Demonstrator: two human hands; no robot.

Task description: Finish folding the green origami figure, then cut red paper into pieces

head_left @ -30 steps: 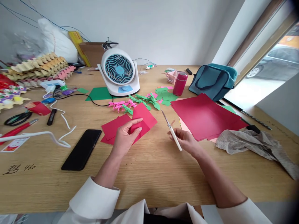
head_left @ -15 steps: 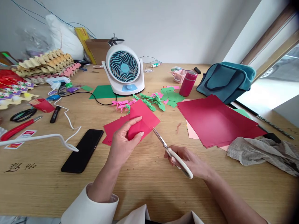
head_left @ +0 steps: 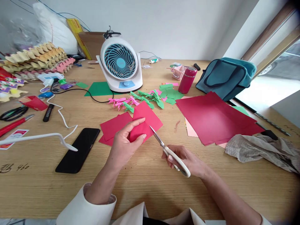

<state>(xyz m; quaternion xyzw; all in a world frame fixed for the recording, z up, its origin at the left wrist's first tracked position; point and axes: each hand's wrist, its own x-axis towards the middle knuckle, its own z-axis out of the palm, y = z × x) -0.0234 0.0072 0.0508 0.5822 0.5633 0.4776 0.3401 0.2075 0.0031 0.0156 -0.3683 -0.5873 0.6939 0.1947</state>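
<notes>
A piece of red paper (head_left: 150, 117) is pinched between the thumb and fingers of my left hand (head_left: 126, 142), held a little above the table. My right hand (head_left: 185, 159) grips white-handled scissors (head_left: 174, 157). Their metal blades point up and left, and the tips overlap the paper near its middle. The blades look nearly closed. More red paper pieces (head_left: 114, 126) lie on the table just left of my left hand. Behind the held paper is a pile of pink and green paper cut-outs (head_left: 145, 98).
A white fan (head_left: 120, 64) stands at the back. Large red sheets (head_left: 213, 118), a grey cloth (head_left: 253, 148), a red flask (head_left: 187, 80) and a teal bag (head_left: 226, 78) are on the right. A phone (head_left: 78, 150), a white cable (head_left: 62, 114) and egg trays (head_left: 39, 61) lie left.
The scissors' tips have gone further in over the red paper, toward its middle. My view has shifted slightly, so the table things sit a little further left.
</notes>
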